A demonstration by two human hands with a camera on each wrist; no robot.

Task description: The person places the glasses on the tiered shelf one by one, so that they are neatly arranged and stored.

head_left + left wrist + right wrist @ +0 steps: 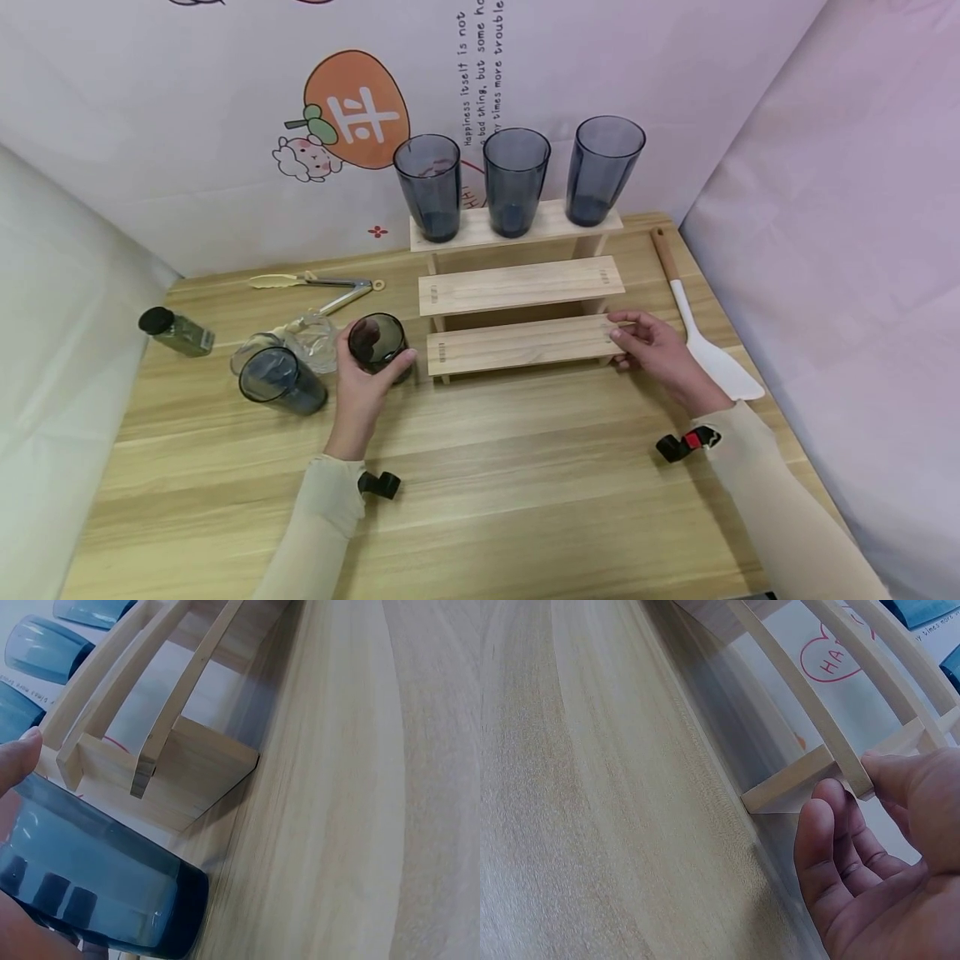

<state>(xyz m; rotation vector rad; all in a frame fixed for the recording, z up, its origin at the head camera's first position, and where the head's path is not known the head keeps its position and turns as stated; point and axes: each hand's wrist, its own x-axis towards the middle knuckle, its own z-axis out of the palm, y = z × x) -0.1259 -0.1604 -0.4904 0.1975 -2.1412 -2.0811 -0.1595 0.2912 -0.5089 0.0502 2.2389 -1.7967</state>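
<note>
My left hand (363, 377) grips a dark tinted drinking glass (378, 343), thumb on one side and fingers round the other. In the left wrist view this glass (105, 862) looks blue, with its thick base close to the tabletop. It is just left of a three-tier wooden rack (521, 343). At the rack's right end my right hand (660, 354) pinches the end of the lowest shelf (840, 742), thumb above and fingers below. Three blue-grey glasses (516, 179) stand upright in a row on the top tier; the two lower tiers hold nothing.
Left of my left hand stand another blue glass (283, 382) and clear glassware (313, 342). Behind them lie tongs (322, 283); a black-capped jar (180, 332) lies tilted farther left. A white spatula (712, 358) with wooden handle lies along the right edge.
</note>
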